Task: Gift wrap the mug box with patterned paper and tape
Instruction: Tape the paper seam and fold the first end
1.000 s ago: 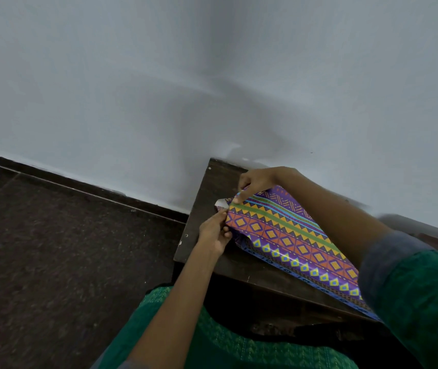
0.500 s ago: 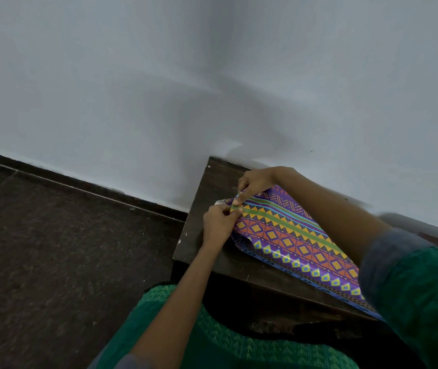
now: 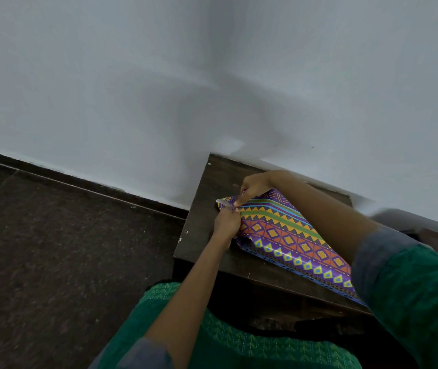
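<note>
Left hand [image 3: 227, 222]: fingers curled, pinching the near end of the paper.
Right hand [image 3: 255, 186]: fingertips pinching the same end from the wall side.
Purple, orange and green patterned glossy wrapping paper [image 3: 292, 235]: on the dark wooden table [image 3: 204, 241], long axis running from both hands toward the person's right.
Mug box: hidden, presumably under the paper.
Nearer hand: both meet at the far-left end.

Pale wall [image 3: 159, 89], dark floor [image 3: 52, 262]

One sheet of patterned paper [image 3: 289, 235], one table [image 3: 207, 251], two hands, perhaps one tape strip [image 3: 221, 201].
</note>
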The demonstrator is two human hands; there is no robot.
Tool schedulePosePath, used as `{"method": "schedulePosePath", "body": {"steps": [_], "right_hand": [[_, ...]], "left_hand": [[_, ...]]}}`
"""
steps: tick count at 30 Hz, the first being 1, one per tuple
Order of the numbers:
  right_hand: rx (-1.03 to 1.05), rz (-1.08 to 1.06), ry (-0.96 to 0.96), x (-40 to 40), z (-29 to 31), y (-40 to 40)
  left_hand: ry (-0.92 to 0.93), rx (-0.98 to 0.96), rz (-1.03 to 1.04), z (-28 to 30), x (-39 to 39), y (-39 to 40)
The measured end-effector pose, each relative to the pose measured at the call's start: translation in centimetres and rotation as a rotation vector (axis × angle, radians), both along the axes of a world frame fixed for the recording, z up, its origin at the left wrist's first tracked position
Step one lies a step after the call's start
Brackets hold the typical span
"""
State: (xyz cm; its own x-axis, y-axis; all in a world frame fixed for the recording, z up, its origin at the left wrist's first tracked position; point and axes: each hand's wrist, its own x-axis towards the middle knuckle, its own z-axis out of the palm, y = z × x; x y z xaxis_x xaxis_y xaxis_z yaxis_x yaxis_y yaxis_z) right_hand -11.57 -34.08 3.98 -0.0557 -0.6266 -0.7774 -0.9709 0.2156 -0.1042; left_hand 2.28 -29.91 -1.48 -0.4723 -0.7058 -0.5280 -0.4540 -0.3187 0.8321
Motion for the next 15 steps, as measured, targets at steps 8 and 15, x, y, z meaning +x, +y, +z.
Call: {"method": "schedulePosePath", "body": {"steps": [8, 15], "right_hand": [[-0.093, 0.214, 0.062, 1.0, -0.5, 0.4], [-0.132, 0.223, 0.076, 1.0, -1.3, 1.3]], "left_hand": [[-0.26, -0.239, -0.13, 0.2, -0.3, 0.6], [-0.383, -0.566, -0.12, -1.4, -0.4, 2.1]]}}
